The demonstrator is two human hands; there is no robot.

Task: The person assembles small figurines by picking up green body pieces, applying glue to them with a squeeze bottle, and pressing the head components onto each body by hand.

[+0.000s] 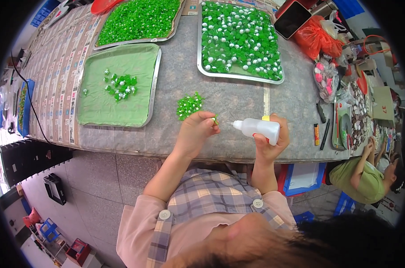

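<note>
Between thumb and fingertips, my left hand (195,132) pinches a small green plastic piece (216,119). My right hand (277,138) is wrapped round a white translucent squeeze bottle (257,128), tilted almost flat. Its nozzle points left toward the green piece, with a small gap between them. Just beyond my left hand lies a small heap of green pieces with white dots (190,106) on the grey-covered table (166,138). To the left, a tray lined with pale green cloth (115,111) holds a cluster of green pieces with white balls (122,87).
A tray of green pieces (140,22) stands far left; another, full of green pieces and white balls (240,38), stands far right. A dark-screened device (293,19), red bags (316,38), an orange tube (316,134) and dark pens lie rightward. Another person (361,178) sits at the right.
</note>
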